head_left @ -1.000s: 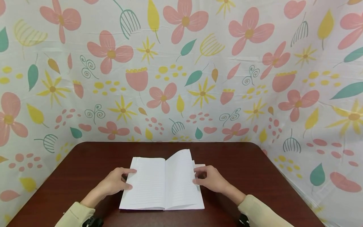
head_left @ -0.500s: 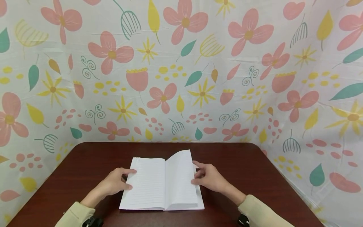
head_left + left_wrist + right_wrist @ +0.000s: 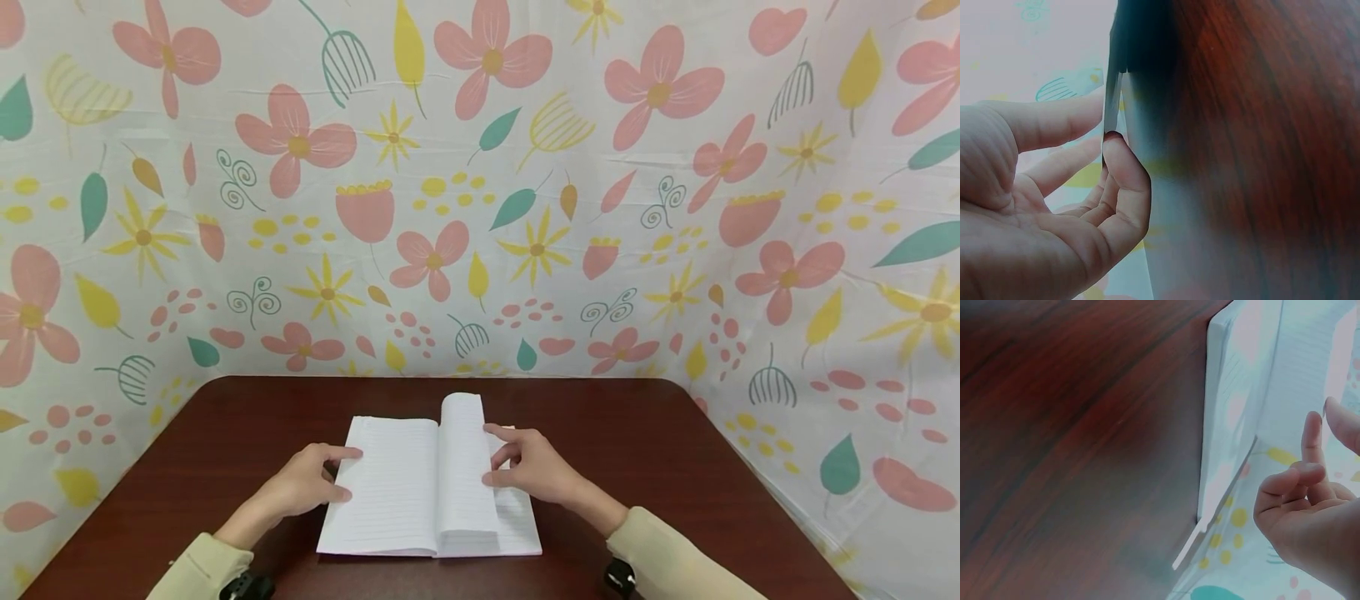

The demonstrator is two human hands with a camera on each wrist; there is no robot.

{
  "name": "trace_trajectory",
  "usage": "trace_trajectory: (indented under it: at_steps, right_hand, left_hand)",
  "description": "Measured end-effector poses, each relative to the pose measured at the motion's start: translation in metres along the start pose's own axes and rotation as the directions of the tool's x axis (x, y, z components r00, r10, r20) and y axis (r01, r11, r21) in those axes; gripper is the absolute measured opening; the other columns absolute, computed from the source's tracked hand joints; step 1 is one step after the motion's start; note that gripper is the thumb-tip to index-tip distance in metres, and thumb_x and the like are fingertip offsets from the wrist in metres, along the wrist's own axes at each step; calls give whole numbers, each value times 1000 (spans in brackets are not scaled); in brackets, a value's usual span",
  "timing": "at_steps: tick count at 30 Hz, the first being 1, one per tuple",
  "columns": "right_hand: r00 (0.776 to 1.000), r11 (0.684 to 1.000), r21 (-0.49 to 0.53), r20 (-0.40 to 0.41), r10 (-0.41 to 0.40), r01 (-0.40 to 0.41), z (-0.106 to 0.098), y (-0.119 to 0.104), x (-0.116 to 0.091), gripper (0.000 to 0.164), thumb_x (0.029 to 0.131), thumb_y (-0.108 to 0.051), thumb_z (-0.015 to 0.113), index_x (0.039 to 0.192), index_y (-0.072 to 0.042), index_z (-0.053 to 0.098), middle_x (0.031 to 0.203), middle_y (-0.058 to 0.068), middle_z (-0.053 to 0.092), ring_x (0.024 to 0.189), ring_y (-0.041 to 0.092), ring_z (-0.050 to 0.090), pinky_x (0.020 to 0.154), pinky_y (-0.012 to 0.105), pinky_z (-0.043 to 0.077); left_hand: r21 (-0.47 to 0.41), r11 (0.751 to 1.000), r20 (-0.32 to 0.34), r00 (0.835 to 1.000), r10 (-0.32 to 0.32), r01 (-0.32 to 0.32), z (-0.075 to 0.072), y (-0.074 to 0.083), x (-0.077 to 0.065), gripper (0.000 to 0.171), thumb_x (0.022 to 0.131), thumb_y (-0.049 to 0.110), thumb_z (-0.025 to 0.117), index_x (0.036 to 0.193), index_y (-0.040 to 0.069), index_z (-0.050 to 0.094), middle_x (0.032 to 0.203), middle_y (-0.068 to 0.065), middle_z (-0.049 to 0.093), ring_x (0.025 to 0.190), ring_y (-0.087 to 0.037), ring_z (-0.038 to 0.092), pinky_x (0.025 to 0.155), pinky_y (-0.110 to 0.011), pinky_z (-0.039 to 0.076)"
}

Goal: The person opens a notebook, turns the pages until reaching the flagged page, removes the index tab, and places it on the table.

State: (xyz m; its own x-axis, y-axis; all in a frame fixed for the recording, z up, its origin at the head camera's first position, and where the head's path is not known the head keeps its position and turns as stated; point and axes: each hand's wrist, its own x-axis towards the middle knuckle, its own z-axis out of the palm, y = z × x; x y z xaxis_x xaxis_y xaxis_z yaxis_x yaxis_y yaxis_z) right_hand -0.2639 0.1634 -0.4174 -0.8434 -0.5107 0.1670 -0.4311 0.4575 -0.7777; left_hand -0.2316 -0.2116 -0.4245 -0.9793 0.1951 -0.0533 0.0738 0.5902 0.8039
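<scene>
A lined notebook [image 3: 393, 487] lies spread out on the dark table. At its left edge my left hand [image 3: 300, 479] grips it, with the thumb and index finger over the page. The left wrist view shows other fingers of that hand [image 3: 1054, 206] curled behind the notebook's edge [image 3: 1112, 94]. My right hand [image 3: 536, 468] pinches the outer edge of a stack of pages [image 3: 465, 467], which stands raised and bowed toward the spine. Below the raised stack, part of the right side [image 3: 517, 521] shows. In the right wrist view the thumb and index finger meet the raised pages [image 3: 1300, 369] at their edge.
The dark brown wooden table [image 3: 615, 425] extends around the notebook. A flower-printed cloth [image 3: 450, 333] hangs behind it and along both sides. A thin pale strip [image 3: 1188, 547] juts from the notebook's far end. Black bands [image 3: 619, 577] circle the wrists.
My right hand has moved left, carrying the stack of pages up and toward the spine, which uncovers more of the right side. The left hand has stayed at the left edge.
</scene>
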Motion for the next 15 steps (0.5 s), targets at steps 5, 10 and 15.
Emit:
trace_trajectory:
  at_steps: [5, 10, 15]
  right_hand:
    - [1000, 999, 50, 29, -9, 8, 8, -8, 7, 76, 87, -11, 87, 152, 5, 51, 87, 0, 75, 62, 9, 44, 74, 33, 38]
    - [998, 993, 113, 67, -22, 14, 16, -12, 14, 78, 88, -9, 86, 154, 7, 47, 88, 4, 75, 59, 8, 36, 58, 24, 35]
    - [996, 990, 142, 92, -15, 2, 26, -14, 22, 79, 88, -11, 86, 155, 6, 46, 88, 2, 74, 59, 8, 34, 57, 23, 32]
  left_hand:
    - [-2, 1000, -3, 1000, 2, -2, 0, 0, 0, 58, 80, -9, 86, 135, 0, 70, 121, -19, 60, 68, -21, 61, 65, -38, 51]
    - [-3, 1000, -3, 1000, -12, 12, 0, 1, 0, 58, 80, -8, 85, 135, 1, 70, 122, -20, 59, 68, -22, 61, 65, -37, 51]
    - [-3, 1000, -11, 1000, -26, 26, 1, 0, 1, 57, 80, -9, 85, 134, 3, 71, 123, -20, 59, 69, -22, 62, 65, -37, 52]
